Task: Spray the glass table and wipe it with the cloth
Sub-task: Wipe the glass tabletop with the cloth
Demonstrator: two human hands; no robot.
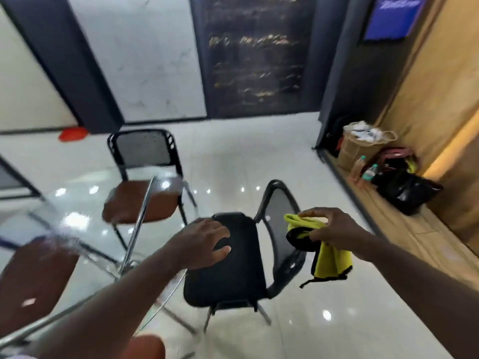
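While pinching cloth [331,260], right hand [334,229] curled

At left, glass table [77,229], its rim just beside the middle chair [233,268]. Behind the table stands the far chair [140,198], partly seen through the glass. Third chair seat [33,275] under the table, lower left. Over the middle chair's seat: left hand [204,239], contact unclear. Right of that chair: right hand [334,229], cloth [329,260] hanging below it. Far right: bags [404,193] and bottles [359,165] on a ledge [414,229] along the wall.
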